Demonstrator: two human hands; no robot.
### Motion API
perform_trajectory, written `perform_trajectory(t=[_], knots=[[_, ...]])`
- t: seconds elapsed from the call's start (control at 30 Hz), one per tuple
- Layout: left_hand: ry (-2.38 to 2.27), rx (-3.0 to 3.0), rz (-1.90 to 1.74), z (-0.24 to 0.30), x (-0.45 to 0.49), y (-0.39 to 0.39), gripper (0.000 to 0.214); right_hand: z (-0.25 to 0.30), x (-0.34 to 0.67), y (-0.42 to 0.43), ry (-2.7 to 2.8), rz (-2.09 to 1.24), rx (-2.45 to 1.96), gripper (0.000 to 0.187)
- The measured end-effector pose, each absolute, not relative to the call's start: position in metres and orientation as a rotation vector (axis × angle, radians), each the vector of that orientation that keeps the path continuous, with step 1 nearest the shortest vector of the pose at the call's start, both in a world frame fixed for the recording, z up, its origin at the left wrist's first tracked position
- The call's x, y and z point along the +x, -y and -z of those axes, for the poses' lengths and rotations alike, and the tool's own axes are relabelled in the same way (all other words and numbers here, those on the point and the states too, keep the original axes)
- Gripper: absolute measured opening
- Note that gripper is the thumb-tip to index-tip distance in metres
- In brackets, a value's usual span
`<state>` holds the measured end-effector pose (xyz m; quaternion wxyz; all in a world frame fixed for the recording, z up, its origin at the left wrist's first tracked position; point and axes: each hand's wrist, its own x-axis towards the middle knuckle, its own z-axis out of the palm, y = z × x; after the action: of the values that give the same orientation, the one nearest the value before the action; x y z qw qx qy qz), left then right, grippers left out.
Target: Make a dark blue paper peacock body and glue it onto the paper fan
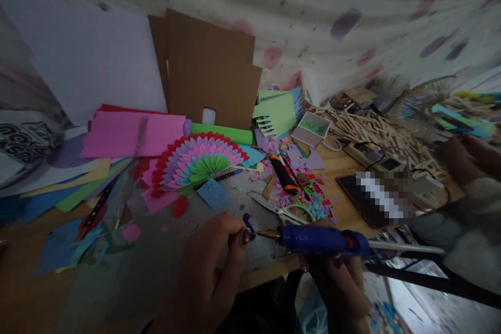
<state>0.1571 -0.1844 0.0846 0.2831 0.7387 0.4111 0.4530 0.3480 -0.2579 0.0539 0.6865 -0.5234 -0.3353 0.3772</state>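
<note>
My right hand is wrapped round a blue hot glue gun, a white glue stick poking out of its back end. The gun's metal nozzle points left and meets or nearly touches a small dark blue curved piece. That piece is pinched between the thumb and finger of my left hand; its material is too small to make out. Beyond my hands a fan of layered paper petals in red, purple, pink, blue and green lies on the table, with a blue paper square just in front.
Scissors and an orange-black utility knife lie among paper scraps. A phone rests on the right, before a heap of wooden sticks. Cardboard leans at the back. Another person's hand is at the far right.
</note>
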Motion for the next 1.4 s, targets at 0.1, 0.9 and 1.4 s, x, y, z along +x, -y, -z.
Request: perform_trajectory(t=[0.1,0.9,1.4], knots=[[-1.100,1.976,-1.219,-0.087,0.156,0.184,0.019,-0.049,0.352,0.257,0.787,-0.841,-1.143,0.037],[-1.277,1.850,-1.284,-0.064,0.143,0.181,0.013,-0.040,0.498,0.225,0.537,-0.066,-2.100,0.060],[-1.464,1.717,-1.219,-0.052,0.121,0.170,0.016,-0.009,0.508,0.248,0.594,0.182,-2.479,0.084]])
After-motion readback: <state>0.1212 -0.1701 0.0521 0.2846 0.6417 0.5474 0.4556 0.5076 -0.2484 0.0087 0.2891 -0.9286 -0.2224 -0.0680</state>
